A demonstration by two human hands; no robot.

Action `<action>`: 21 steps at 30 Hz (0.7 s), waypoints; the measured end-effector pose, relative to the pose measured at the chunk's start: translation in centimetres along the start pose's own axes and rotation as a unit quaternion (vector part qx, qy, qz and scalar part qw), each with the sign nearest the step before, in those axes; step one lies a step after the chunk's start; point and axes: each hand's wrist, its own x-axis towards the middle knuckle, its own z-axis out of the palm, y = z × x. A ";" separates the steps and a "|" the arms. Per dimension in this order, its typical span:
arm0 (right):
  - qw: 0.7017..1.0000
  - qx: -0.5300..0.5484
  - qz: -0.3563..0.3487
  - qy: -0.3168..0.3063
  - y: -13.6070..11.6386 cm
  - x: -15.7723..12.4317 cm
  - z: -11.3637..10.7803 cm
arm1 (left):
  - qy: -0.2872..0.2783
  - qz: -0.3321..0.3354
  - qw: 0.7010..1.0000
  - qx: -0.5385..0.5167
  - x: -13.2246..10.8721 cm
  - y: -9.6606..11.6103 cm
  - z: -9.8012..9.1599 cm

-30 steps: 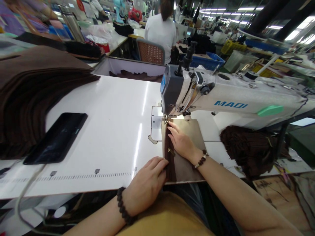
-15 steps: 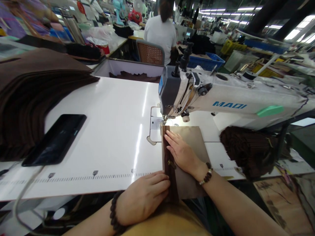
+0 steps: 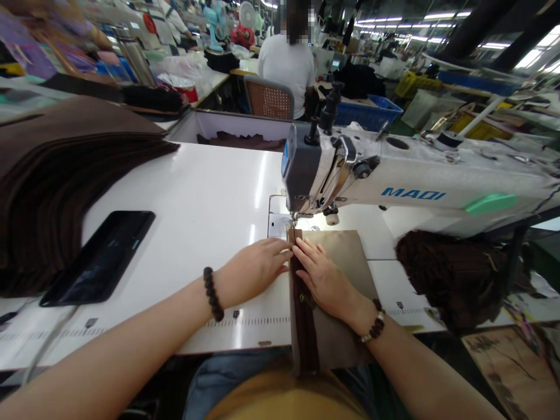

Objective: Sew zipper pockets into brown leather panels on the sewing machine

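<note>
A brown fabric piece (image 3: 345,256) with a dark zipper strip (image 3: 305,326) along its left side lies under the sewing machine head (image 3: 308,169). Its far edge is at the presser foot (image 3: 294,220). My right hand (image 3: 328,277) lies flat on the fabric, fingers stretched over the strip just in front of the foot. From the left, my left hand (image 3: 251,271) reaches in with fingers extended, their tips at the fabric's left edge close to my right fingertips. A small metal zipper pull (image 3: 306,300) shows below my right hand. The near end of the fabric hangs over the table edge.
A phone (image 3: 102,256) with a cable lies on the white table (image 3: 196,192), beside a tall stack of brown fabric (image 3: 48,175). Bunched dark brown pieces (image 3: 446,274) sit right of the machine. Ahead, a person in a white shirt (image 3: 286,73) faces away by a chair (image 3: 270,98).
My left hand has moved forward along the fabric's left edge, from near the table's front to beside my right fingertips. My right hand stays flat on the fabric. The view has shifted slightly.
</note>
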 end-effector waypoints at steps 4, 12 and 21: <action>1.000 0.009 -0.008 0.011 0.1 -0.1 0.2 | -0.025 0.011 0.999 0.018 1.8 -2.7 1.8; 1.000 -0.002 -0.002 -0.003 -0.1 -0.1 0.0 | 0.010 0.010 1.000 0.019 1.2 -2.5 2.9; 1.000 0.007 0.013 0.000 0.9 0.9 -0.6 | -0.009 -0.010 0.999 0.038 2.1 -2.8 3.0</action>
